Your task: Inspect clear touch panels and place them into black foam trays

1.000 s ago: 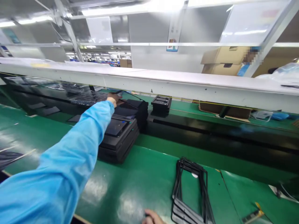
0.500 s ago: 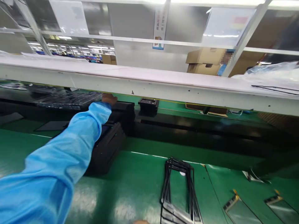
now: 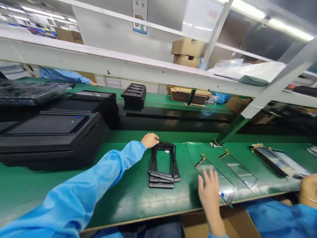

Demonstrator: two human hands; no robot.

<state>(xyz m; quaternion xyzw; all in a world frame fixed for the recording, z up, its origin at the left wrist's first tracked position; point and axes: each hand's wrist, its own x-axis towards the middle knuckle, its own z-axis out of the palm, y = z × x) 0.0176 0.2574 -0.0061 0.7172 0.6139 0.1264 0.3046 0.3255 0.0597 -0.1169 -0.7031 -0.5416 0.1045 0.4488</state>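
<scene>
My left hand (image 3: 150,140), in a blue sleeve, is at the upper left corner of a small pile of black rectangular frames (image 3: 162,185). Its fingers are bent and closed on the frame edge there. The frames lie loosely fanned on the green bench, and bare bench shows through their middles. My right hand (image 3: 209,191) is open, fingers spread and pointing away from me, with nothing in it. It hovers over a thin clear glass panel (image 3: 224,180) that has a dark edge strip and an orange tab. A similar glass panel (image 3: 240,170) lies to its right.
Stacked black trays (image 3: 49,142) fill the left, with plastic-wrapped parts (image 3: 27,92) behind. A smaller black tray stack (image 3: 135,94) stands across the dark channel. A slanted post (image 3: 230,129) rises from the bench. At right are more panels (image 3: 274,160) and a co-worker's hand (image 3: 308,190).
My left hand has moved right from the dark stacks to the black frames. My right hand has risen into view over the glass panel. The camera view has swung right.
</scene>
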